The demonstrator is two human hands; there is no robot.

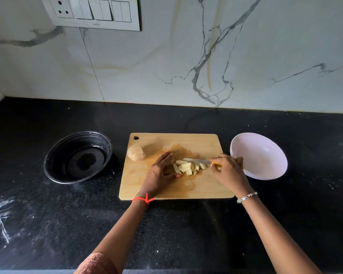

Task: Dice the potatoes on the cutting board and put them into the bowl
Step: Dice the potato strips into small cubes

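A wooden cutting board (198, 186) lies in the middle of the black counter. On it sits a pile of pale potato sticks (188, 168). My left hand (160, 175) cups the left side of the pile, fingers and thumb curved around it. My right hand (229, 171) grips a knife (196, 160) by its yellow handle, the blade lying across the top of the sticks. An unpeeled potato half (136, 152) rests at the board's left edge. A white bowl (263, 157), with nothing inside, stands just right of the board.
A black round dish (77, 157) sits on the counter left of the board. The marble wall with a switch panel (91, 12) rises behind. White powder smears mark the counter (0, 218) at the near left.
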